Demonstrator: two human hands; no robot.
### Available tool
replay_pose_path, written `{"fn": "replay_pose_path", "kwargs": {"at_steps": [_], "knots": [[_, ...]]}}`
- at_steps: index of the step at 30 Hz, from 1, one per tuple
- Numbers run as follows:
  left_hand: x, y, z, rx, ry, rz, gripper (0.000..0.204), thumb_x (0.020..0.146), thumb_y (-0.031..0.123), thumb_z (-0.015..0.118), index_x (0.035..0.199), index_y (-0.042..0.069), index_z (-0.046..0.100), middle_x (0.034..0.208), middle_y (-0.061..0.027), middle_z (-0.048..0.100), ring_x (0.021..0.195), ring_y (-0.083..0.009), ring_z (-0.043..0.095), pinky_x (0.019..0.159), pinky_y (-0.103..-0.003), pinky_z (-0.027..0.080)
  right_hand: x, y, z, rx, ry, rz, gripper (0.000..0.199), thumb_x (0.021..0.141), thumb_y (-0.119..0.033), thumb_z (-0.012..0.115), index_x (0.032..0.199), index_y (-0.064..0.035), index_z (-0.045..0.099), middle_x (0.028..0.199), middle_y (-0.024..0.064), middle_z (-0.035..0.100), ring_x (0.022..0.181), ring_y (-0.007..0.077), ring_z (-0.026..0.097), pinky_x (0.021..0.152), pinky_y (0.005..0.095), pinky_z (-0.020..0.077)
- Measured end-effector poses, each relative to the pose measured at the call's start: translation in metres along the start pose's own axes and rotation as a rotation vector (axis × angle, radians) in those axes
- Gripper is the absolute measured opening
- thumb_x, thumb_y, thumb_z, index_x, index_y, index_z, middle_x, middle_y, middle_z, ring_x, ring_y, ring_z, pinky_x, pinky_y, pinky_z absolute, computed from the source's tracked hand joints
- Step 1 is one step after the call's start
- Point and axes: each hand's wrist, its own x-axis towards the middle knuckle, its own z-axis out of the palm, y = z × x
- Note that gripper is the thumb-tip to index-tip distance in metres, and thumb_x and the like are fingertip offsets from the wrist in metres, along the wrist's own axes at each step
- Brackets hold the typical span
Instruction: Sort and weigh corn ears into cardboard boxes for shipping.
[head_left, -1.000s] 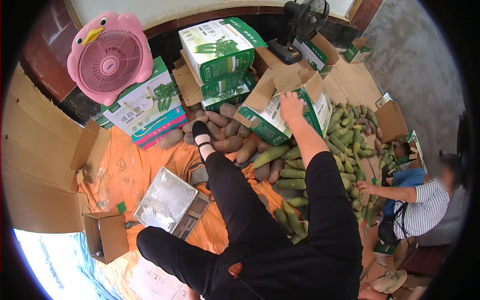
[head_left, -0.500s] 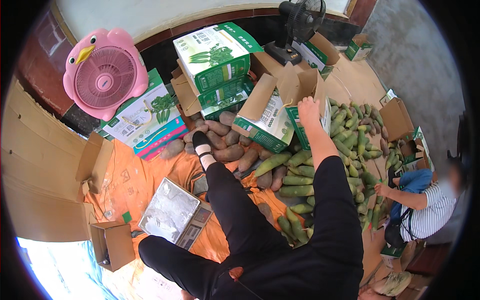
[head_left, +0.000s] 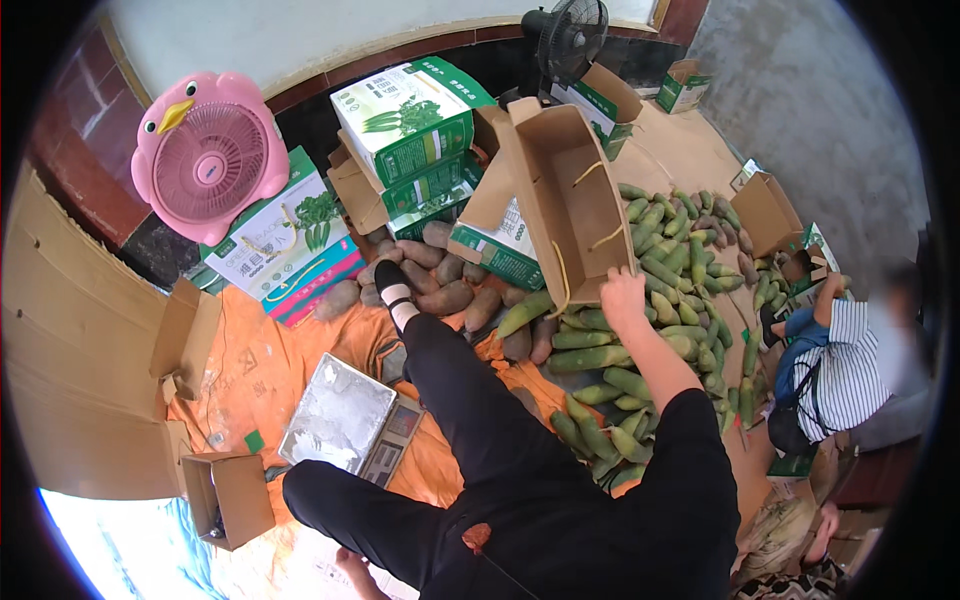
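Observation:
My right hand (head_left: 624, 294) is closed on the near edge of an opened cardboard carton (head_left: 575, 190). The carton is tipped so that its bare brown inside faces me, with yellow cord handles hanging in it. Just below and to the right of that hand lies a large heap of green radishes (head_left: 590, 358). Partly in view at the lower edge, beside my bent leg, is my left hand (head_left: 352, 566); its fingers are too hidden to read. A second open carton (head_left: 500, 245), green and white, stands left of the held one.
Reddish-brown tubers (head_left: 445, 298) lie around my foot. A flat scale (head_left: 340, 415) rests on orange sheeting. Stacked cartons (head_left: 400, 115), a pink fan (head_left: 210, 165) and a black fan (head_left: 570, 40) stand along the wall. At the right, a person in a striped shirt (head_left: 845, 375) sits beside the heap.
My right hand has come nearer me, tilting the carton from upright until its inside shows. My left hand shows more at the lower edge. The person at the right has shifted an arm.

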Motion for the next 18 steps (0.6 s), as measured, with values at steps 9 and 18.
{"fn": "replay_pose_path", "kwargs": {"at_steps": [9, 18], "knots": [[-0.004, 0.023, -0.036, -0.208, 0.144, 0.083, 0.026, 0.092, 0.021, 0.051, 0.114, 0.01, 0.059, 0.095, -0.0047, 0.066, 0.075, -0.0151, 0.063, 0.055, -0.029, 0.045, -0.03, 0.014, -0.052, 0.166, 0.231, -0.099, 0.007, 0.075, -0.018, 0.064, 0.076, -0.0169, 0.071, 0.089, -0.0003, 0.056, 0.094, 0.0194, 0.053, 0.076, 0.0412, 0.0389], [-0.061, 0.121, -0.048, -0.355, 0.222, 0.382, 0.028, 0.094, 0.025, 0.054, 0.114, 0.006, 0.059, 0.105, -0.0079, 0.065, 0.09, -0.0167, 0.062, 0.075, -0.031, 0.047, 0.012, 0.032, -0.1, 1.108, -0.081, 0.251, 0.028, 0.076, -0.034, 0.071, 0.093, -0.0119, 0.072, 0.093, 0.0135, 0.069, 0.096, 0.0288, 0.063, 0.086, 0.0416, 0.0457]]}}
